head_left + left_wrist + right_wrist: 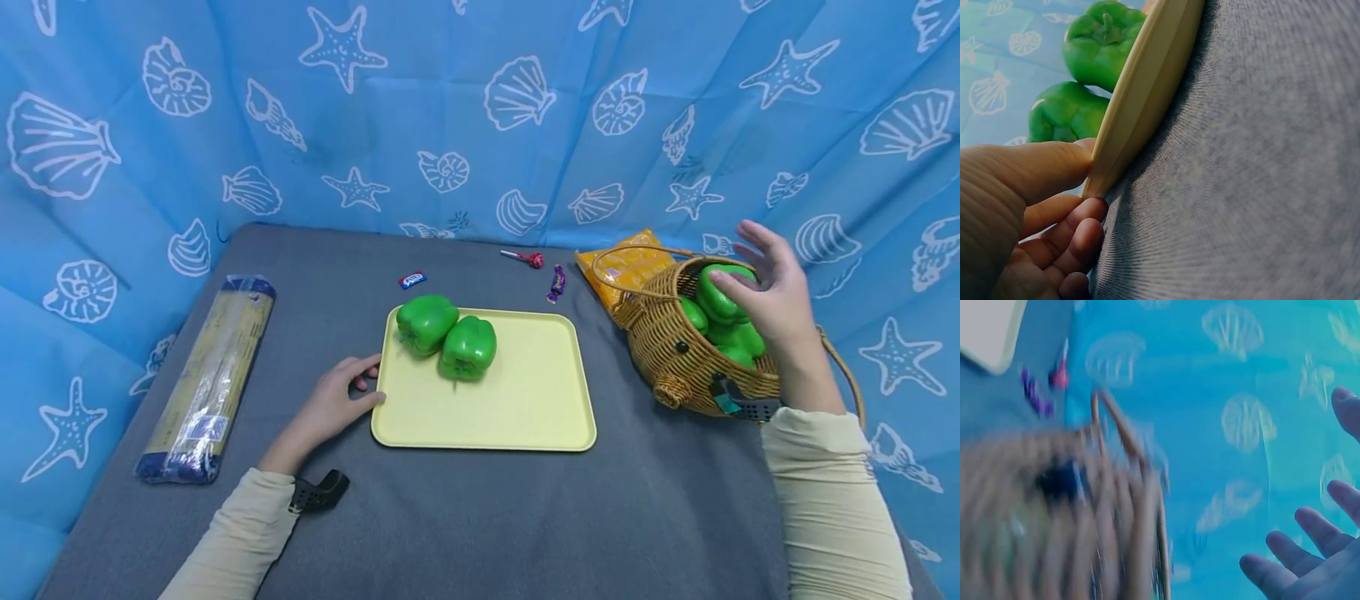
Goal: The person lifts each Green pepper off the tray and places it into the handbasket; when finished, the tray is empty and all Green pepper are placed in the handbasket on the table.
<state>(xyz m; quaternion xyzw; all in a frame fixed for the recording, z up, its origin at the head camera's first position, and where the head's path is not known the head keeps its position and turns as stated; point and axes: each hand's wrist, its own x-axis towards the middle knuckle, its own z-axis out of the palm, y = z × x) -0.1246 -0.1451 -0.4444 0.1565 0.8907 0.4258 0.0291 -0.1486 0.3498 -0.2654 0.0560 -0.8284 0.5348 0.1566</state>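
My left hand holds the left rim of a pale yellow tray. In the left wrist view its thumb lies on the rim and its fingers are at the outer edge. Two green bell peppers lie side by side in the tray's upper left. My right hand is over the mouth of a wicker basket, fingers spread and holding nothing. Several green bell peppers fill the basket. The right wrist view shows the spread fingers beside the blurred basket.
An orange packet lies behind the basket. Beyond the tray are a red lollipop, a purple-wrapped candy and a small blue-and-red packet. A long clear-wrapped package lies at the left. A blue shell-print curtain surrounds the grey table.
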